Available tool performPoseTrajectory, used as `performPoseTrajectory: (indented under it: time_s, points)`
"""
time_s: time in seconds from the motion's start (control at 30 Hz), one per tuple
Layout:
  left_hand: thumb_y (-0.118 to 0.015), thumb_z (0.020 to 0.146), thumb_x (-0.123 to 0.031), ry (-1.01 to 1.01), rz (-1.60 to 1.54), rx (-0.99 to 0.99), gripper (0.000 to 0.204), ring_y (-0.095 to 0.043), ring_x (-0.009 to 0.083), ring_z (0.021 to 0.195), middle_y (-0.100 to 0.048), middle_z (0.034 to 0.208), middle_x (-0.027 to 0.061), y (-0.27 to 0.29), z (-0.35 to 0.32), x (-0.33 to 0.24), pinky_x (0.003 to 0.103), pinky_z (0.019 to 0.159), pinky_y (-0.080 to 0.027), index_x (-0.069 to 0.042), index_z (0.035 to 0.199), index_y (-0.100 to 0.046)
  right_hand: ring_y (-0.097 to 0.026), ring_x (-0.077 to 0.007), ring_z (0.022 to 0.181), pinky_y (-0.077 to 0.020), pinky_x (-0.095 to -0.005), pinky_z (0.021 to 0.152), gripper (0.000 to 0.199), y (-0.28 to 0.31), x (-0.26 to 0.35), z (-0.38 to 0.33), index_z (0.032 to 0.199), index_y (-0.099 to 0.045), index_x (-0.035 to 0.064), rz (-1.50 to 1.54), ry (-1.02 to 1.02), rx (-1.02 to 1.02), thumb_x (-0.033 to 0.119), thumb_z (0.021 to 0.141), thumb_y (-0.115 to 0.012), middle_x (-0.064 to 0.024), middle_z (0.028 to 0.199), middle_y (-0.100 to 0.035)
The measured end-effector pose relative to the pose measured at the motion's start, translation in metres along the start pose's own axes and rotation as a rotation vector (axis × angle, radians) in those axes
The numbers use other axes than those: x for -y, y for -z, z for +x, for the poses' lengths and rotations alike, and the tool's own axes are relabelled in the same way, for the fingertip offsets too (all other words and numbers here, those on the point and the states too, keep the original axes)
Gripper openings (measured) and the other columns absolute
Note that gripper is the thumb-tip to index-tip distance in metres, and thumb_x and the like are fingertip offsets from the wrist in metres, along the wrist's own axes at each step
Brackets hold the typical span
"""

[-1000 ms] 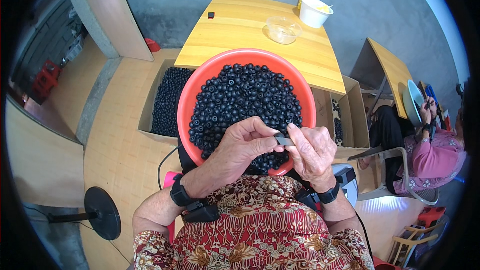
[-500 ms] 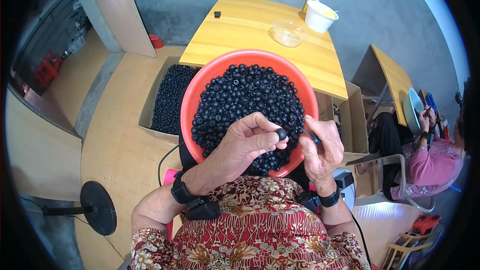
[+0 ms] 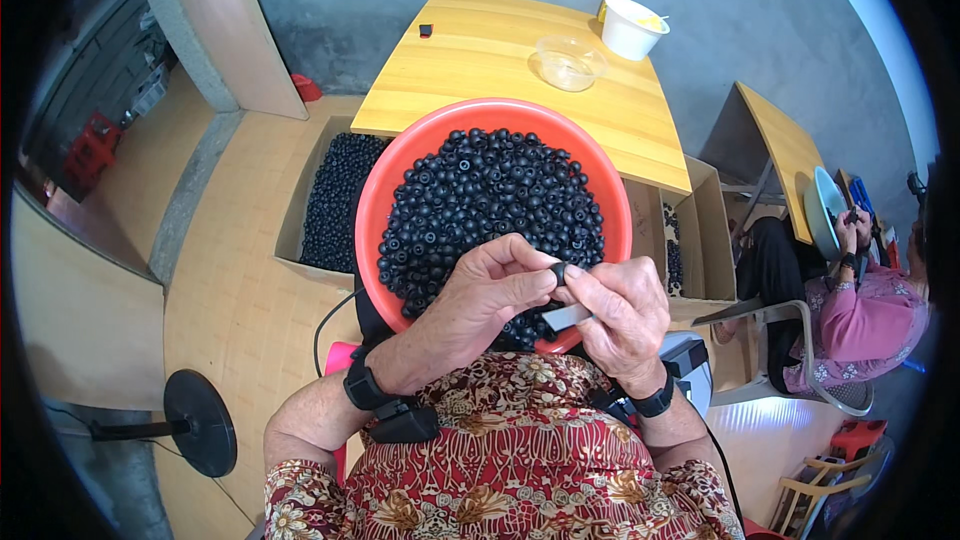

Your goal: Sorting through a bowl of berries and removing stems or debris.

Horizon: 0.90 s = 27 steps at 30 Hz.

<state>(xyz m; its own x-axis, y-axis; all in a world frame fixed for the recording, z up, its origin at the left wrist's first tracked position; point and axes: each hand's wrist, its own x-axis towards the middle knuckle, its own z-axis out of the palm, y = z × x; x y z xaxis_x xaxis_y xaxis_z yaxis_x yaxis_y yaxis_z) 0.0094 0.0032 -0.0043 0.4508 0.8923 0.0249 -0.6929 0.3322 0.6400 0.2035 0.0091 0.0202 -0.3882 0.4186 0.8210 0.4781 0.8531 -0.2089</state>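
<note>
Over the near part of a red basin [image 3: 623, 230], my two hands meet at one small black ball. My left hand [image 3: 490, 290] pinches this black ball [image 3: 558, 273] between thumb and fingertips. From the other side, the fingertips of my right hand [image 3: 625, 320] touch or nearly touch it. My right hand is closed around a flat grey blade [image 3: 566, 317], whose wide end sticks out toward the left; its grip is hidden in the palm. Many black balls [image 3: 490, 190], some showing a hole, fill the basin beneath.
Behind the basin is a yellow wooden table [image 3: 480, 50] with a clear bowl [image 3: 570, 65] and a white tub [image 3: 632, 28]. Cardboard boxes [image 3: 300, 225] flank the basin, the left one full of black balls. At right a person [image 3: 860, 330] sits beside a light-blue basin [image 3: 822, 210].
My right hand has moved left to the ball, and the grey blade now shows below it. My left hand keeps its pinch with little movement.
</note>
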Motion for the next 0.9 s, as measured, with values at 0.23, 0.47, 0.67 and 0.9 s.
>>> performPoseTrajectory:
  time_s: [0.23, 0.47, 0.67, 0.9]
  points:
    - [-0.069, 0.093, -0.006, -0.022, 0.001, -0.031, 0.008, -0.066, 0.0145, 0.100, -0.069, 0.103, 0.0042, 0.001, -0.003, -0.003, 0.031, 0.091, -0.053, -0.009, 0.100, -0.065, -0.059, -0.0215, 0.073, -0.0477, -0.0333, 0.063, 0.049, -0.003, 0.001, 0.006, 0.110, -0.075, 0.0064, 0.006, 0.010, 0.045, 0.002, 0.061, -0.079, -0.0047, 0.092, -0.066]
    - [-0.066, 0.090, 0.001, -0.279, 0.622, -0.253, 0.011, -0.070, 0.0170, 0.087, -0.073, 0.094, 0.0113, 0.008, -0.009, -0.048, 0.031, 0.086, -0.056, -0.001, 0.101, -0.063, -0.062, -0.0257, 0.073, -0.0502, -0.0362, 0.065, 0.034, -0.003, -0.005, 0.000, 0.101, -0.073, 0.0026, 0.032, -0.024, 0.048, 0.000, 0.068, -0.075, -0.0107, 0.088, -0.068]
    - [-0.070, 0.092, -0.009, -0.586, 0.621, -0.689, 0.012, -0.070, 0.0144, 0.087, -0.072, 0.098, 0.0069, 0.112, -0.024, -0.144, 0.026, 0.083, -0.055, -0.006, 0.102, -0.064, -0.062, -0.0273, 0.076, -0.0505, -0.0371, 0.067, 0.030, -0.004, -0.005, -0.001, 0.100, -0.071, 0.0021, 0.045, -0.094, 0.041, -0.002, 0.070, -0.073, -0.0115, 0.089, -0.068]
    - [-0.071, 0.089, -0.009, -0.574, 1.350, -1.081, 0.039, -0.064, 0.0200, 0.111, -0.067, 0.117, 0.0140, 0.157, -0.033, -0.138, 0.034, 0.096, -0.051, -0.001, 0.126, -0.063, -0.063, -0.0282, 0.078, -0.0504, -0.0373, 0.069, 0.030, -0.009, -0.011, -0.001, 0.100, -0.071, 0.0016, 0.024, -0.124, 0.057, -0.004, 0.070, -0.072, -0.0119, 0.089, -0.068]
